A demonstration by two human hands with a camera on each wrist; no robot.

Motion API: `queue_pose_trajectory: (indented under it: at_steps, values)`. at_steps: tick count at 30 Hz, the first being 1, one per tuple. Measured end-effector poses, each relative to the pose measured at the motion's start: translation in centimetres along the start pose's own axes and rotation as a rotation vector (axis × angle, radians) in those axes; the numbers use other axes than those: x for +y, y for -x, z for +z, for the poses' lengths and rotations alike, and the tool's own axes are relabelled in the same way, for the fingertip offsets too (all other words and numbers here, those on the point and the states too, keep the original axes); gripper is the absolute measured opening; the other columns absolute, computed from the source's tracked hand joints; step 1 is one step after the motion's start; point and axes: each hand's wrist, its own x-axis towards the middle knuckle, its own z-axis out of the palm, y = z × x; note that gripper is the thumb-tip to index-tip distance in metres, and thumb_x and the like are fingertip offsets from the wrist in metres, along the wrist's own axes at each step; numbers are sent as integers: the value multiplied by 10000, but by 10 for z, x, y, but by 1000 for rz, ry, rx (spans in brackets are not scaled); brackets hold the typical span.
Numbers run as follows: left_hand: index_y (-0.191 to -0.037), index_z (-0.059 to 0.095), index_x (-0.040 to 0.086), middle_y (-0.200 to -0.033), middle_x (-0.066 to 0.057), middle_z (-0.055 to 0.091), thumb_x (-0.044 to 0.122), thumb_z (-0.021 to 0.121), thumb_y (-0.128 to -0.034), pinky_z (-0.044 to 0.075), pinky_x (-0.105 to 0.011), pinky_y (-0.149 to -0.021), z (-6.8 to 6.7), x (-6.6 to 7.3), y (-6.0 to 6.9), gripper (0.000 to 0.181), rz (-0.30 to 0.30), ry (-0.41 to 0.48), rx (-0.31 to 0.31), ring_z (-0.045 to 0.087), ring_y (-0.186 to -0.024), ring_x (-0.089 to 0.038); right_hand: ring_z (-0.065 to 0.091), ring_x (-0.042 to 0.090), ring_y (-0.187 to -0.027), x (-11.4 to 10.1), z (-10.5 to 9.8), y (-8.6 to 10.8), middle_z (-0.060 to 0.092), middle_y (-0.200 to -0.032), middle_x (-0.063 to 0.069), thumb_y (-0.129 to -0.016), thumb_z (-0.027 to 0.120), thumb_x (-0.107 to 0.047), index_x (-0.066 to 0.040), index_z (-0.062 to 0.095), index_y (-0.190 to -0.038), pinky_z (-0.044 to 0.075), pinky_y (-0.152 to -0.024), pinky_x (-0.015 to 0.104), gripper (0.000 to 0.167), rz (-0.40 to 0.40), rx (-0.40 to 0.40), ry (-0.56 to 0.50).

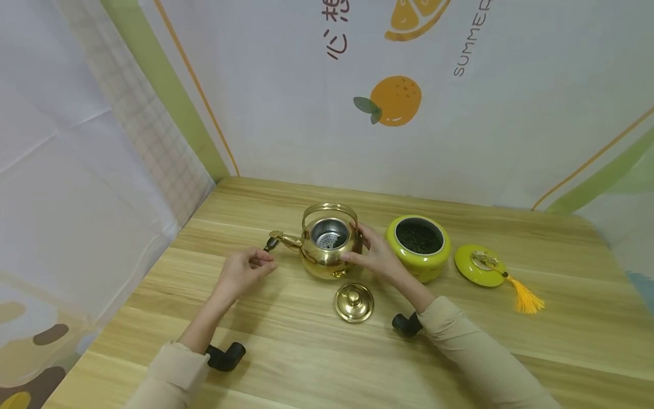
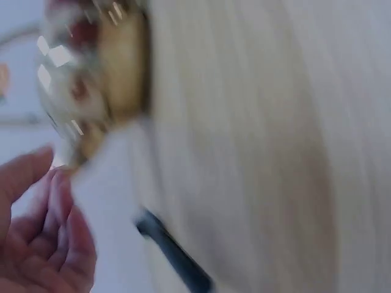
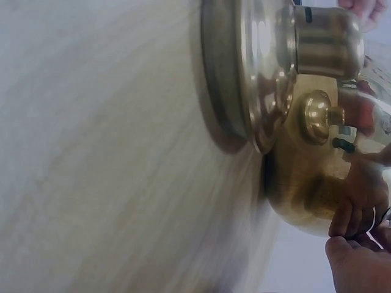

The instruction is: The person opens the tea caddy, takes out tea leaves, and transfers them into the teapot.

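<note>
A shiny gold teapot (image 1: 325, 262) with an overhead handle stands mid-table, its lid off. Dark tea leaves lie on the metal strainer (image 1: 327, 237) inside. My right hand (image 1: 378, 255) holds the pot's right side, thumb at the front and fingers farther back. Near the spout (image 1: 291, 241), my left hand (image 1: 245, 271) hovers with loosely bent fingers and nothing visible between them. Close by it lies a dark-handled utensil (image 2: 177, 256), blurred in the left wrist view; I cannot tell its kind. The gold teapot lid (image 1: 355, 304) rests on the table in front of the pot.
To the right stands a yellow-green jar (image 1: 421, 262) of dark tea leaves, uncovered. Beside it lies the jar's lid (image 1: 480, 275) with an orange tassel (image 1: 526, 295). Black angled pieces (image 1: 227, 357) show beside both wrists. A printed cloth (image 1: 286, 113) hangs behind the wooden table (image 1: 306, 358).
</note>
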Motion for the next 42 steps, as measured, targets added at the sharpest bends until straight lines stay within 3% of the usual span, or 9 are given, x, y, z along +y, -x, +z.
queue_pose_trajectory:
  at_steps: [4,7,11,15,19,42]
  values:
    - [-972,656,-61,-864,-129,679,108,704,-831,520,-189,-628,17,27,9,226,59,129,-181,610,-734,-148,320,398,-1349,-1,0,-1,392,-1390,317,-779,718,45,163,328,-1362,249,-1131,466,712,5,1,1]
    - [-1019,637,-68,-916,-146,679,96,717,-812,532,-200,-664,36,40,11,276,55,216,-238,610,-756,-144,322,387,-1351,-1,0,-1,392,-1398,305,-782,724,25,150,331,-1368,249,-1134,458,717,16,6,3]
    - [-1051,627,-61,-976,-173,679,73,741,-782,544,-206,-703,62,50,11,320,65,259,-250,629,-790,-164,326,388,-1350,0,0,0,394,-1399,298,-786,723,19,139,340,-1369,249,-1135,459,708,10,3,2]
    - [-1038,628,-76,-979,-203,678,50,762,-754,546,-191,-709,84,54,11,338,143,240,-261,653,-806,-217,330,389,-1347,-1,1,1,400,-1393,300,-791,719,21,130,350,-1368,251,-1135,456,694,3,0,-1]
    - [-1023,629,-80,-952,-190,681,37,774,-736,532,-156,-687,98,57,12,342,188,216,-268,656,-794,-230,332,387,-1346,-2,1,2,412,-1386,295,-796,718,12,124,352,-1370,254,-1134,458,690,4,2,13]
    - [-986,660,-32,-930,-130,697,34,787,-722,518,-141,-653,120,54,15,300,218,126,-213,653,-770,-187,345,409,-1331,-1,1,1,424,-1361,318,-788,717,32,153,359,-1348,260,-1127,484,676,-13,4,11]
